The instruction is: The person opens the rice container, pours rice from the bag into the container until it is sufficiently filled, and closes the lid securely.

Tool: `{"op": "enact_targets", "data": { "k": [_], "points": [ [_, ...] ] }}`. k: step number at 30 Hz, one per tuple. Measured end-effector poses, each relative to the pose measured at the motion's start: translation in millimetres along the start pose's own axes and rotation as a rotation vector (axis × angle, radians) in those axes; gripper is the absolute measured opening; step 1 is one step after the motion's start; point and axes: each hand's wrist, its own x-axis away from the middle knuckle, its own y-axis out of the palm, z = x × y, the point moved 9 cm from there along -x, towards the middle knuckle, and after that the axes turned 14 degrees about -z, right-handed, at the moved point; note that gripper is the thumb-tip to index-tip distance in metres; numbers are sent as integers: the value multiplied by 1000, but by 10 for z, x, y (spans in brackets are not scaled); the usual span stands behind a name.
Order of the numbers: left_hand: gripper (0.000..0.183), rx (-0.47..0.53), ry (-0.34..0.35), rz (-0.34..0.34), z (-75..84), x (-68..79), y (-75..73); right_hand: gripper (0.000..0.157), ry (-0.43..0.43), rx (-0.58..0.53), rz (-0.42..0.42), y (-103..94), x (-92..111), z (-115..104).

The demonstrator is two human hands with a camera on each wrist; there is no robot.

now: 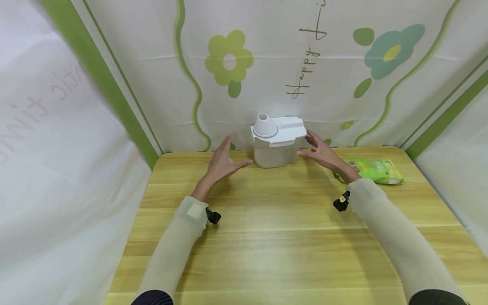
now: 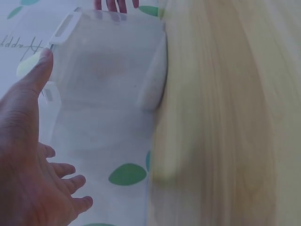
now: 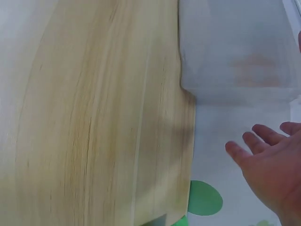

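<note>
A translucent storage container [image 1: 272,153] with a white lid stands upright at the table's back edge. On the lid's left part rises a white cone-shaped spout piece [image 1: 264,126]. My left hand [image 1: 224,163] is just left of the container, thumb and fingers spread apart and holding nothing. On the other side my right hand [image 1: 320,151] stands close to the container's right wall, its fingers also spread. In the right wrist view a gap shows between the right fingers and the container [image 3: 235,52]. The left wrist view shows the container [image 2: 103,61] beyond the left thumb.
A green and yellow packet [image 1: 375,170] lies on the wooden table [image 1: 267,245] at the right, partly behind my right forearm. A white curtain [image 1: 152,84] with printed flowers hangs right behind the container and along both sides.
</note>
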Motion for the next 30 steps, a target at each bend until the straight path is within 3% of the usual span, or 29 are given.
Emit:
{"op": "enact_targets", "data": {
  "k": [6,15,21,30],
  "points": [
    [127,154,35,-19,86,-50,24,105,-10,-121,26,-30,-29,-17],
    [123,327,43,-16,163,-155,52,108,-16,-181,44,-55,-130,-41],
    [124,364,47,-9,221,-236,90,105,-52,-239,50,-49,-183,-89],
    [122,451,127,-5,373,-346,151,101,-90,-269,71,-76,-220,-124]
  ]
}}
